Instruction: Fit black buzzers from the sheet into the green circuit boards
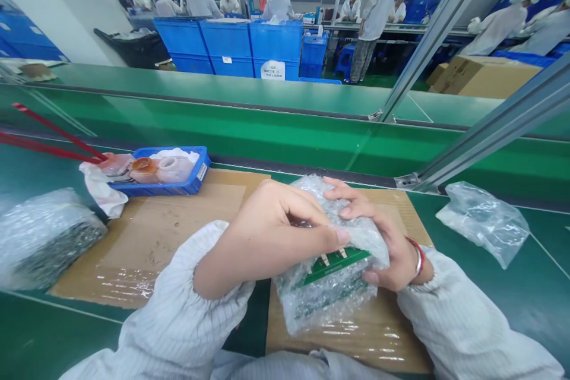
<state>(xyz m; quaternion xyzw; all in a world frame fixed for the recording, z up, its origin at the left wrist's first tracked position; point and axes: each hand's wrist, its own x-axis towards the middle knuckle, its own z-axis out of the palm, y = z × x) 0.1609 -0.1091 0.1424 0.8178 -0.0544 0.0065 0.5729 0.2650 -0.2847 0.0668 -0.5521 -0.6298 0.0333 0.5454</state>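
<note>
My left hand (267, 231) and my right hand (378, 231) both grip a bubble-wrap bundle (332, 303) from either side. Through a gap in the wrap shows a green circuit board (336, 264) with small pale components along one edge. The fingers of both hands press on the top of the wrap. A red bangle circles my right wrist, and white striped sleeves cover both arms. Under the bundle lies a brown cardboard sheet (178, 231).
A blue tray (169, 189) holds tape rolls and white cloth at the left, with long red sticks (53, 136) beside it. Another wrapped bundle (48, 240) lies further left, a clear plastic bag (483, 222) right. Beyond the green bench stand blue crates (227, 41) and co-workers.
</note>
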